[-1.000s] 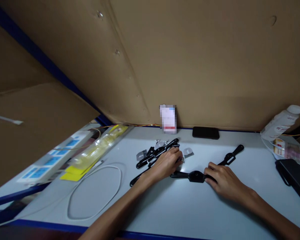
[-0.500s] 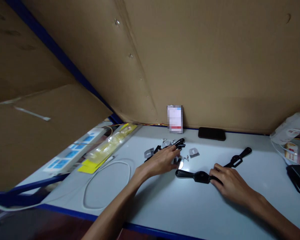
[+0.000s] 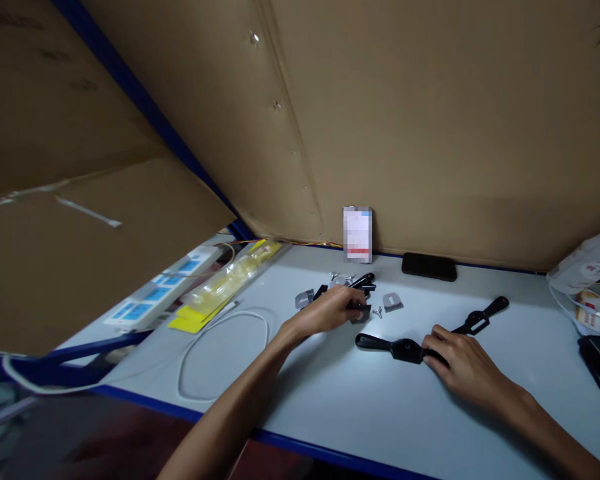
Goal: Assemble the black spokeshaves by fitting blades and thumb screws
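One black two-handled tool [image 3: 407, 351] extends toward nine o'clock from the right hand [image 3: 457, 360], whose grip clasps one handle. At the tool's ten o'clock, over the counter [image 3: 330, 393], the left hand [image 3: 336, 307] pinches a small dark plate [image 3: 363, 315].

left hand [image 3: 330, 310]: bare | right hand [image 3: 460, 363]: bare | forearms [image 3: 245, 393]: bare, slender, narrowing towards hands

Between your forearms you have bare tabletop [image 3: 353, 403], reaching up to the black handled tool [image 3: 406, 351] in your right hand [image 3: 457, 360]. Beyond it, a second gap separates the slotted blade [image 3: 394, 307] from the other handled tool [image 3: 495, 308], closed off behind by the flat phone [image 3: 429, 267] and cardboard wall [image 3: 455, 147]. Loose screws [image 3: 378, 312] crowd your left hand [image 3: 337, 307]; white cable [image 3: 179, 377] obstructs left of that forearm.
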The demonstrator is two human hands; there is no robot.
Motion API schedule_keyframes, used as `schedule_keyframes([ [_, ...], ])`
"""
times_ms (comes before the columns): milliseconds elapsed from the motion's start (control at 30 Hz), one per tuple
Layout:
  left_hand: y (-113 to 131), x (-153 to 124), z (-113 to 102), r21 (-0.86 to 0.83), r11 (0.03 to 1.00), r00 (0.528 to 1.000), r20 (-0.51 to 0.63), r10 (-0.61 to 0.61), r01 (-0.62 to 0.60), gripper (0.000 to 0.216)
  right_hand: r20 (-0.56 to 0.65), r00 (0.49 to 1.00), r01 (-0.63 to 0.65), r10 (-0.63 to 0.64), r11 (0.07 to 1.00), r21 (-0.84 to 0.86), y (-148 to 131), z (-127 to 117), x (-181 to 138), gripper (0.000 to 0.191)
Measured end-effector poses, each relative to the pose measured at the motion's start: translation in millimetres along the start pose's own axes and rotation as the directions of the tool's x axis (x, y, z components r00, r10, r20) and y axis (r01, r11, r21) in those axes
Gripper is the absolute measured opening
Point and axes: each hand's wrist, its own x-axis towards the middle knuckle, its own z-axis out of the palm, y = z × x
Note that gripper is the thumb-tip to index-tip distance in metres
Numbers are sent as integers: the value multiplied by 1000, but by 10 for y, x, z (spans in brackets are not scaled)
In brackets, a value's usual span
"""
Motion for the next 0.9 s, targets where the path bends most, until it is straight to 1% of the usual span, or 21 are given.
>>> schedule_keyframes([
  [33,2,13,-13,-102,995,1000,-5,-8,7,7,-1,1000,0,0,1000,-4,-1,-2,-2,9],
  [67,12,23,-23,-213,977,1000,-9,-22,19,11,-5,1000,3,-3,1000,-5,-1,0,-4,9],
  [133,48,36,-24,-411,911,999,-13,-41,32,19,-18,1000,14,-13,1000,3,7,15,-9,10],
  [167,71,42,-14,-472,882,999,-32,-39,20,21,-28,999,21,-21,1000,15,13,26,-10,11],
  [267,142,60,62,-537,841,988,-152,-18,-67,24,-116,993,36,-24,994,99,15,45,3,17],
  [333,187,73,148,-568,817,979,-204,-20,-102,25,-216,976,34,16,974,225,-10,33,21,23],
  [367,212,77,199,-591,799,978,-210,-23,-108,26,-255,965,26,58,948,316,-33,18,31,24],
  [400,240,77,254,-615,780,978,-206,-21,-113,27,-268,957,11,114,905,425,-62,-2,41,25],
  [433,273,71,312,-632,765,979,-205,-13,-122,28,-250,952,-12,176,839,545,-95,-24,50,27],
  [500,353,38,431,-629,760,974,-224,22,-162,29,-145,949,-72,281,639,766,-161,-68,68,38],
  [567,441,-17,543,-551,799,957,-271,100,-239,29,-26,948,-118,318,424,898,-211,-100,83,50],
  [600,479,-48,593,-469,831,937,-309,164,-300,27,11,947,-127,322,343,930,-225,-110,90,53],
  [633,510,-77,640,-352,858,903,-349,251,-375,25,34,946,-131,323,284,950,-232,-115,96,52],
  [667,531,-101,680,-207,865,849,-391,355,-457,24,52,944,-135,325,238,962,-233,-117,101,50],
  [700,541,-118,716,-59,850,787,-416,456,-523,24,66,942,-137,328,199,970,-229,-117,105,46],
  [767,530,-129,767,188,780,664,-430,611,-596,24,96,937,-142,336,117,983,-216,-116,109,40],
  [800,517,-125,783,265,748,623,-423,658,-609,23,112,935,-145,337,74,987,-210,-117,110,38],
  [833,503,-118,790,313,725,600,-412,686,-614,22,126,933,-146,337,34,989,-206,-118,111,36],
  [900,488,-105,777,348,694,585,-376,719,-630,21,147,928,-148,342,-23,989,-198,-122,116,36],
])
